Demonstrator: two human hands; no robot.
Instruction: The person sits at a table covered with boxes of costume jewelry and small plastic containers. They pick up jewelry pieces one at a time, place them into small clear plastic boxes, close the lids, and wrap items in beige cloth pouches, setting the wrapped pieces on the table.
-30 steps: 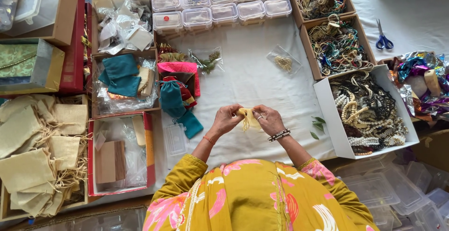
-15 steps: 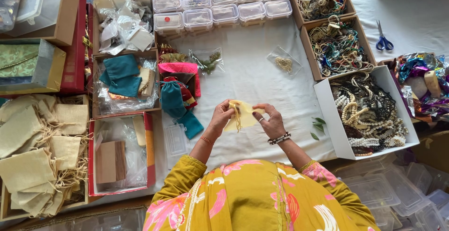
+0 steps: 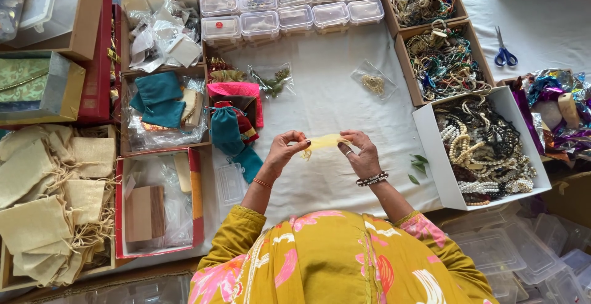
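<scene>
Pouch [image 3: 325, 142] stretched between both hands above white-clothed table [image 3: 332, 101].

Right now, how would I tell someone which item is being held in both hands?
Start at the white cloth covering the table's middle. Just above the yellow sleeves, the left hand and right hand stretch a small pale yellow pouch between them. Unlike the teal pouches nearby, it is off the table.

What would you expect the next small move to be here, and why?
Probably spreading the pouch mouth wider. The left hand and right hand pinch opposite ends of a small yellow pouch stretched between them above the white cloth, with nothing visibly inside it.
</scene>
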